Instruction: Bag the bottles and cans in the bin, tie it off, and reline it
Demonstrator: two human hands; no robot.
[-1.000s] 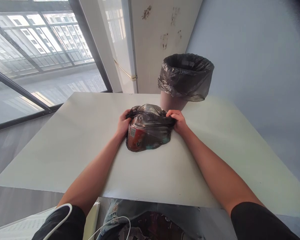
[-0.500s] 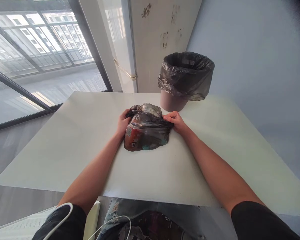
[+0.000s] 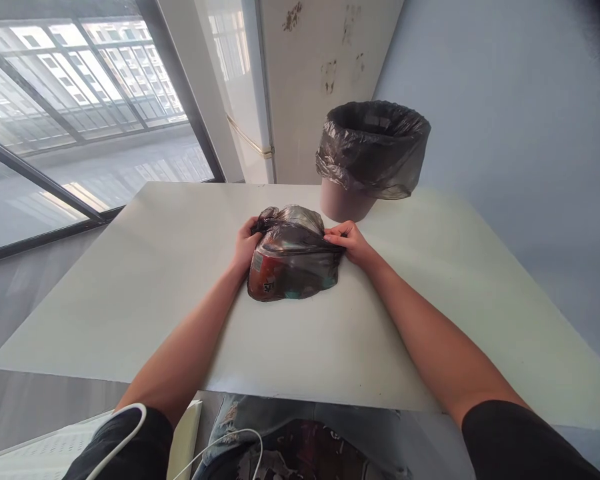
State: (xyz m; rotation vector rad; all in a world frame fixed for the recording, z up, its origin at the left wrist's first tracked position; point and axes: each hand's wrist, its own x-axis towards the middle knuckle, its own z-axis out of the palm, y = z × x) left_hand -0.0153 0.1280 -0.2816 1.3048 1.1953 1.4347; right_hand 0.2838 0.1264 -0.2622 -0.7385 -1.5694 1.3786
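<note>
Bag of thin, translucent black plastic (image 3: 300, 263) lies near the middle of the flat white table (image 3: 130, 280), its rounded bulk giving no clear long axis. A stretched fold runs left to right across its upper part, from one hand to the other, and the full, bulging side faces the near edge. Which way the mouth points cannot be told. The person's left hand (image 3: 245, 243) has its fingers closed on a bunched, crumpled tuft at the far left corner, thumb toward the near side; the right hand (image 3: 354, 241) pinches the far right edge between thumb and curled fingers, drawing that edge into narrow, taut pleats. The plastic is glossy and wrinkled around the grips, smoother over the near bulge. Through it show a red-orange packet (image 3: 264, 272) on the left, with a pale barcode patch and a dark printed mark, and a teal patch (image 3: 294, 293) along the near side, too veiled to identify. Beyond the right hand, far and to the right, stands a round, dull pinkish-brown bin (image 3: 345, 202), narrower toward its base. Its shiny black plastic liner (image 3: 380, 157) is folded over the rim in a loose, creased skirt, the round opening facing up.
</note>
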